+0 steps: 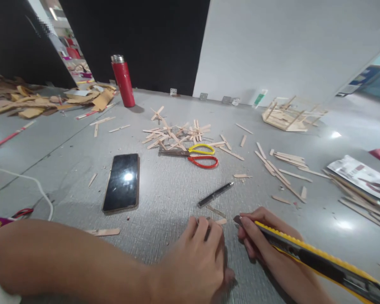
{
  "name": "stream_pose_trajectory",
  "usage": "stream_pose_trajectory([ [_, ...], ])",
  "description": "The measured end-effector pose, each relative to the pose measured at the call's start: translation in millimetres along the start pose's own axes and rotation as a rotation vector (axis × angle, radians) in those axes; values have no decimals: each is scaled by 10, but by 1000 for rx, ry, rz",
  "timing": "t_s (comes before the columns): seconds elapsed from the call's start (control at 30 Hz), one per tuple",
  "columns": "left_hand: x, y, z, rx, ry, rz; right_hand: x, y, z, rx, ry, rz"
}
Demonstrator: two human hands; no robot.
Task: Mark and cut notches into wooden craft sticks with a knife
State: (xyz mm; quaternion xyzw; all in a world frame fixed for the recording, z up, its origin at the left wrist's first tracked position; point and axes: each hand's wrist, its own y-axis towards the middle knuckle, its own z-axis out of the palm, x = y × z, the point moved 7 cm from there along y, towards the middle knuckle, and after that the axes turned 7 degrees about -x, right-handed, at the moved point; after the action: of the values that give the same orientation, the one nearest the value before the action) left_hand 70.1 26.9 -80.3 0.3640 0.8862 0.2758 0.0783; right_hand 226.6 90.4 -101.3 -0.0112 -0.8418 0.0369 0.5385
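My left hand is bent over the grey table, its fingers curled together and pressed down on a wooden craft stick. Only the stick's rounded end shows past the fingertips; the rest is hidden. In my right hand is a yellow and black utility knife, gripped low like a pen. Its dark tip points left, a little apart from the stick end. Just beyond the left fingers lie a thin brownish strip and a black pen.
Yellow-and-red-handled scissors lie before a heap of craft sticks. A phone rests left, a red bottle stands behind. Rightward are loose sticks, a wooden stick frame and a plastic packet. Cardboard scraps lie far left.
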Motion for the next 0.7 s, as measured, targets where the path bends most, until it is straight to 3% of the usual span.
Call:
stream_pose_trajectory([
  [0.17,95,20,49,68,-82,-131,-53,-18,1,37,-37,56],
  [0.3,91,34,60,58,-111,-130,-4,-5,28,26,-17,76],
  [0.37,67,43,51,19,-75,-89,33,7,27,6,-22,65],
  [0.53,-25,42,-140,-208,-1,45,54,19,8,-15,-26,46],
  [0.7,-4,-16,-152,-67,52,-54,46,10,2,-18,-20,47],
])
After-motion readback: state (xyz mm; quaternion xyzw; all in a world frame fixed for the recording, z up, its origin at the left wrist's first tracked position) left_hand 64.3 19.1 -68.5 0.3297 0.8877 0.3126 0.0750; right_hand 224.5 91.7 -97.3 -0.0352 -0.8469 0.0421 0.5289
